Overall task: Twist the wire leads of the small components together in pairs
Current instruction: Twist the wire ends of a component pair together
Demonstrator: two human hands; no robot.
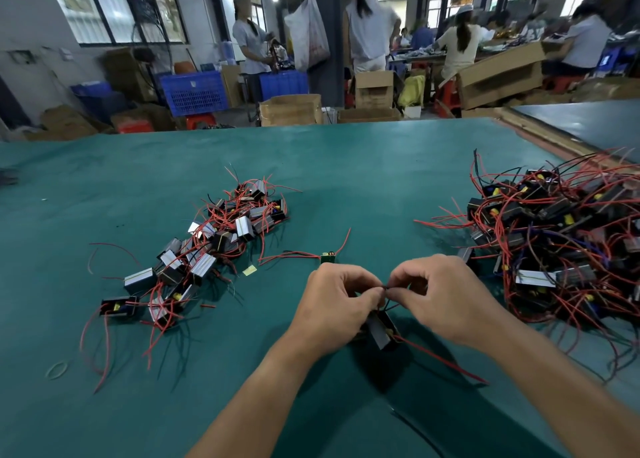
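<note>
Hands: left hand [337, 305], right hand [441, 296] pinching red-black wire leads [385, 288] above dark boxy component [381, 329].

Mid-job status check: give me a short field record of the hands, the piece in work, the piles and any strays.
left hand: pinches the wire leads
right hand: pinches the same wire leads, close beside the left hand
component: black, below the hands, one red wire trailing away
left pile: smaller, on the table
right pile: larger, red wires tangled
strays: green board beyond the hands; rubber band far left
</note>
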